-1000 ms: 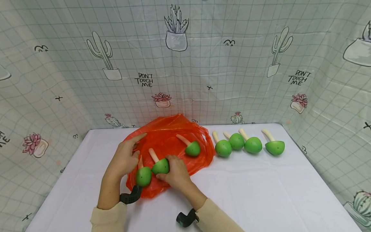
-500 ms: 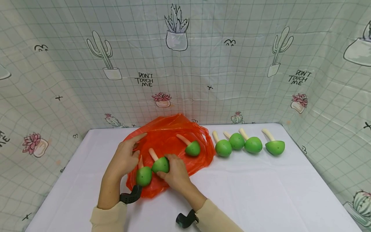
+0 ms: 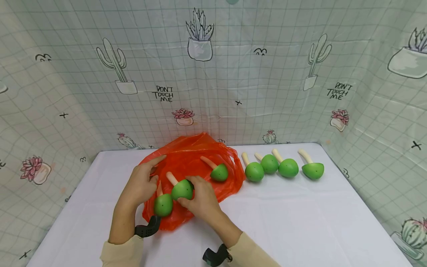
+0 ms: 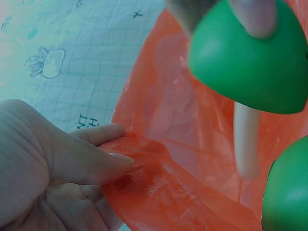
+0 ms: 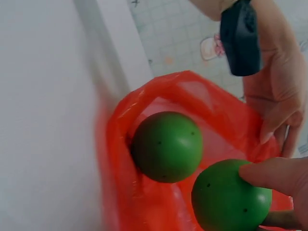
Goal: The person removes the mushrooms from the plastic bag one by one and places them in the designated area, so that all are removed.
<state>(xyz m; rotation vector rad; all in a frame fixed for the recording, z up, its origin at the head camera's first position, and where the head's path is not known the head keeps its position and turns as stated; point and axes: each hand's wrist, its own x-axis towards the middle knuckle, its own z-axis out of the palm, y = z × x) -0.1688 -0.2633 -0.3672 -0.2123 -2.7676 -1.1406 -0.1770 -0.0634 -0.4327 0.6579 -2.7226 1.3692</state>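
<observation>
An orange-red plastic bag (image 3: 207, 196) lies on the table with its mouth spread open. My left hand (image 3: 141, 183) pinches the bag's edge between thumb and fingers, as the left wrist view (image 4: 62, 168) shows. With thumb and fingers on its cap, my right hand (image 3: 205, 196) holds a toy mushroom (image 3: 182, 190) over the bag's mouth; its pale stem points away from me. Beside it in the bag, nearer my left wrist, rests a second green-capped mushroom (image 3: 163, 205). A third mushroom (image 3: 219, 172) lies at the bag's right side.
Several more green mushrooms (image 3: 288, 168) stand in a row right of the bag, stems leaning back. A white cloth covers the table (image 3: 293, 222). Behind and at both sides hangs a checked curtain (image 3: 227, 74) printed with cacti. Each wrist wears a black device (image 3: 148, 227).
The mushroom in my right hand has risen slightly. My left hand keeps its grip on the bag. The head view has shifted a little.
</observation>
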